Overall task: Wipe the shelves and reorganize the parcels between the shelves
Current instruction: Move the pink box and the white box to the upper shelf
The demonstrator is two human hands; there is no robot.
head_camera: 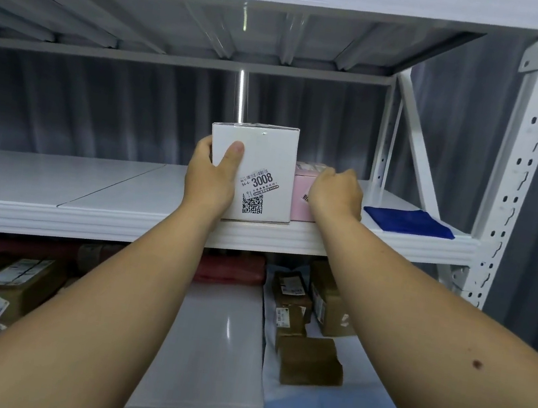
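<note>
In the head view, mid-frame, our left hand (211,175) grips the white parcel (258,174) on the middle shelf (89,192), while our right hand (336,192) curls over the pink parcel (302,191) just beside it. The blue cloth (408,221) lies at right, so we judge wiping done here; brown parcels (307,361) below remain to sort.

left hand (211,175): grips white box (265,168) on shelf (90,185)
right hand (336,192): holds pink box (301,191)
cloth (408,221): blue, right end

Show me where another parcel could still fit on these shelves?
The middle shelf lies bare left of the white box. Below, a bare strip runs between the brown parcels at left and at right. It is crowded between white box, pink box and blue cloth.
</note>
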